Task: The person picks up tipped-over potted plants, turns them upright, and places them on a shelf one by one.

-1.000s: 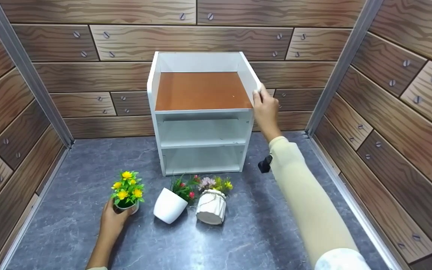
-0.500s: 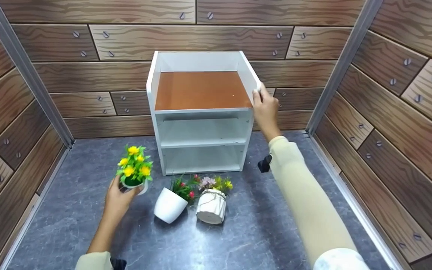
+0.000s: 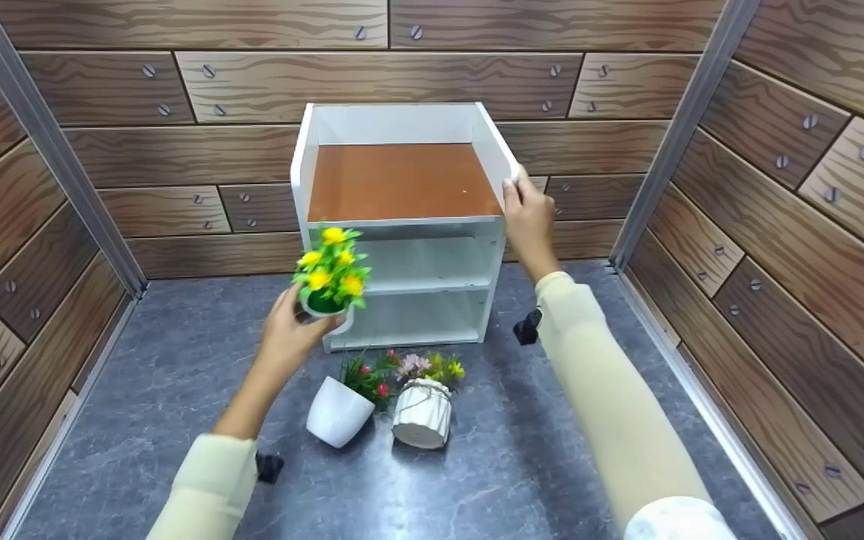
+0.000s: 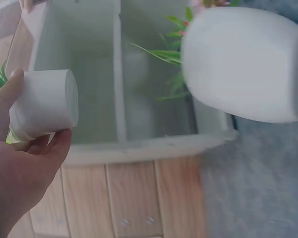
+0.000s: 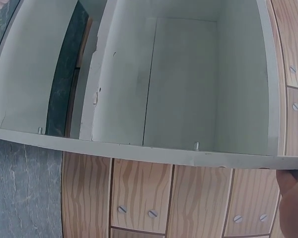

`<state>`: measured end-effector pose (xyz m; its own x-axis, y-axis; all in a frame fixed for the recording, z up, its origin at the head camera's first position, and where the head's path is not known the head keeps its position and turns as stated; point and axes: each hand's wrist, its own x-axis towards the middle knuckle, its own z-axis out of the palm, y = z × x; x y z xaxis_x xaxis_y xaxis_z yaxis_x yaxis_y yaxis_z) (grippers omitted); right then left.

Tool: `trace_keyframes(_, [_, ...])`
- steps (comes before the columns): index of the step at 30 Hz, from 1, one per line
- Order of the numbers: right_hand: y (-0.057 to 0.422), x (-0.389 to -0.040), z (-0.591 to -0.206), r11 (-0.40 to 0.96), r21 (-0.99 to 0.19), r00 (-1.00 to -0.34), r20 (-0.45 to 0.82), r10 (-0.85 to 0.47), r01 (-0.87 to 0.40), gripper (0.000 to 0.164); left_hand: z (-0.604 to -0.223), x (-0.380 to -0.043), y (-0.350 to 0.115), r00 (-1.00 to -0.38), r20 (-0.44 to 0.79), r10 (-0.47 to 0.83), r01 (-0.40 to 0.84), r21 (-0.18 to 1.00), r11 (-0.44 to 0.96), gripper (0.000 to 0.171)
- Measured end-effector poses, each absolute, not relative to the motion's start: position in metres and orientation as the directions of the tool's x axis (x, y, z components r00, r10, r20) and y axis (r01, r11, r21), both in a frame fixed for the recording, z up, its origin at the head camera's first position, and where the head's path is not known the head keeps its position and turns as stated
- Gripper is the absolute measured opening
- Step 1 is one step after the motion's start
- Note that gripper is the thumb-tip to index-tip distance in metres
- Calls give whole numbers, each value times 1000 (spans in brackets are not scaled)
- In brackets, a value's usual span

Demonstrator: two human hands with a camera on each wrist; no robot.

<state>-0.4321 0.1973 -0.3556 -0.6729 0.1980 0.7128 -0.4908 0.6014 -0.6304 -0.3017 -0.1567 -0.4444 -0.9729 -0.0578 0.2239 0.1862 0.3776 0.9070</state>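
Note:
My left hand (image 3: 291, 330) grips a small white pot of yellow artificial flowers (image 3: 332, 274), held up before the left front of a white shelf unit (image 3: 488, 315). In the left wrist view, thumb and fingers wrap round the white pot (image 4: 44, 104), whose base faces the shelves. My right hand (image 3: 531, 221) holds the front edge of the unit's right side panel near the top; in the right wrist view only part of this hand (image 5: 294, 203) shows at the edge. Below the unit, a white pot with red flowers (image 3: 340, 412) and a ribbed white pot with pink and yellow flowers (image 3: 423, 416) lie tipped over.
The unit has a brown top surface (image 3: 406, 180) between raised sides, with a middle shelf (image 3: 432, 281) and a bottom compartment (image 3: 432, 319) below. Wood-patterned walls (image 3: 177, 154) enclose the grey marbled floor (image 3: 177, 360) on the left, back and right.
The left hand has lifted the pot of yellow flowers off the floor and carried it right and forward to the unit. My right hand stays on the side panel.

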Motion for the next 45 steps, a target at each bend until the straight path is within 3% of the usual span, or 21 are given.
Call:
trace_keyframes(18, [199,-434,-356,617,-623,-667,716,204,-480,21,-361,-361,-83,-920,388,56,383,860,337,81])
trace_keyframes(25, [199,-433,-356,618,-617,-663,722,199,-487,20,-345,-383,-55,-930,362,58,362,881,305,81])
trace_keyframes(38, [201,-431,-358,613,-618,-671,718,184,-492,33,-328,-413,-20,-961,259,101,278,892,356,79])
trace_keyframes(45, [199,-431,-359,604,-614,-660,728,184,-508,35,-331,-429,4,-952,291,95,306,897,318,73])
